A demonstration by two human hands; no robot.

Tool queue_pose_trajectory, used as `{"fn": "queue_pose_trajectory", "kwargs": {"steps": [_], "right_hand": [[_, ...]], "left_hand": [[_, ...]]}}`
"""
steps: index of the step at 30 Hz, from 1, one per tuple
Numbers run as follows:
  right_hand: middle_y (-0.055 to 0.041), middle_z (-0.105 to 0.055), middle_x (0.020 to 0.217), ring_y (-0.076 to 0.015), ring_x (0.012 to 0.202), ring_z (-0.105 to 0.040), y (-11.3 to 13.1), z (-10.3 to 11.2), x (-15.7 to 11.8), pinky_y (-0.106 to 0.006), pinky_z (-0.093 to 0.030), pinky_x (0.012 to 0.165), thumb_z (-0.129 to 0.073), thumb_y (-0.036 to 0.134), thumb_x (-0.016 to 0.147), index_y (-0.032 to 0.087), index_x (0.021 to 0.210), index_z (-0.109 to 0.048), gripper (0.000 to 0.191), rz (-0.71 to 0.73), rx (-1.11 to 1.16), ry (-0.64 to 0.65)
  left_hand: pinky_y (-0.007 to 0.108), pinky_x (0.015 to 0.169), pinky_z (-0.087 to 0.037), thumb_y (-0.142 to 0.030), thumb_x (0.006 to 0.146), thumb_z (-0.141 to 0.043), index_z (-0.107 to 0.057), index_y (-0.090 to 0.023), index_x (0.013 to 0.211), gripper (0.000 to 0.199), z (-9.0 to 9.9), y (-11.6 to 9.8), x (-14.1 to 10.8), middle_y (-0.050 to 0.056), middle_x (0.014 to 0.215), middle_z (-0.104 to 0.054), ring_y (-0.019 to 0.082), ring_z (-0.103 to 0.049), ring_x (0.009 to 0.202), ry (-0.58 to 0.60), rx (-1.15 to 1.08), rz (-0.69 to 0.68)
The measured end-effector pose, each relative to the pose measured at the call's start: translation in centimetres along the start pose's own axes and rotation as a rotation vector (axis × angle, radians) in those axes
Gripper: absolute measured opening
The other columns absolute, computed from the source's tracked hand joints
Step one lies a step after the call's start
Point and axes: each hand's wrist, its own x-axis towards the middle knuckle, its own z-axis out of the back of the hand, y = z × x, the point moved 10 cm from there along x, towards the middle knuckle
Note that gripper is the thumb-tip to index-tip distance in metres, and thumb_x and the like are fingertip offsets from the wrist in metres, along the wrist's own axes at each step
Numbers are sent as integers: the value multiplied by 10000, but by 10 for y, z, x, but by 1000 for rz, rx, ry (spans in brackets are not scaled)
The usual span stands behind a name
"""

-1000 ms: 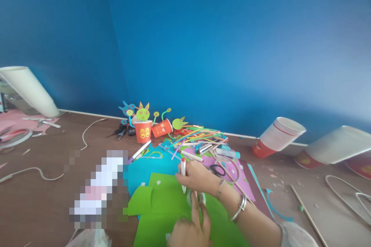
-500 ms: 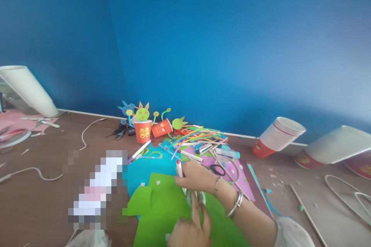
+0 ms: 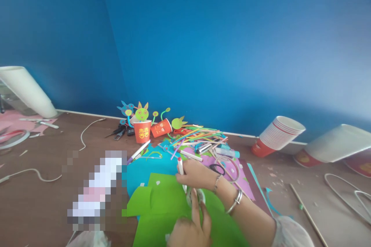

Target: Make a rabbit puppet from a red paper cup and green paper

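Note:
In my right hand [image 3: 199, 173] is an upright white marker [image 3: 181, 166] with a red end. Its lower tip reaches the green paper [image 3: 165, 191] beside a small, clear round ring [image 3: 199, 193] that looks like a roll of tape. Two outstretched fingers of my left hand [image 3: 191, 227] press on this ring from the near side, while the other fingers are partly out of view. The green paper has a folded flap at its left and lies over a blue sheet [image 3: 139, 173]. Part of the ring is hidden by my fingers.
Behind the paper lie colourful sticks [image 3: 203, 135], scissors [image 3: 217, 168] and several markers. A red cup [image 3: 142, 131] with a paper animal stands near a tipped red cup [image 3: 161, 128]. Stacked paper cups [image 3: 279, 135] lean at the right; a white roll [image 3: 31, 92] is at the left.
The marker and my right hand have moved slightly, with the tip shifting a little along the ring's edge. My left hand stays pressed on the ring. The view has shifted slightly.

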Motion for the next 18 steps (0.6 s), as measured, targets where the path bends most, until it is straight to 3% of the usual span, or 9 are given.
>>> {"fn": "queue_pose_trajectory", "kwargs": {"steps": [11,18], "right_hand": [[51,-353,450,-78,426,-324,-19,2,0,-232,-204,431,-500,313,778,179,500,-429,316,-30,66,-74],[46,-384,477,-80,446,-340,-28,9,0,-228,-224,443,-531,277,761,178,521,-455,270,-65,104,-113]], "left_hand": [[257,340,-443,-534,850,-472,-577,-220,1240,512,0,-1,0,269,1277,-520,130,-559,368,3,43,-17],[264,337,-456,-589,839,-451,-586,-207,1230,563,5,-1,0,277,1259,-530,141,-567,361,-5,57,-28]]}}
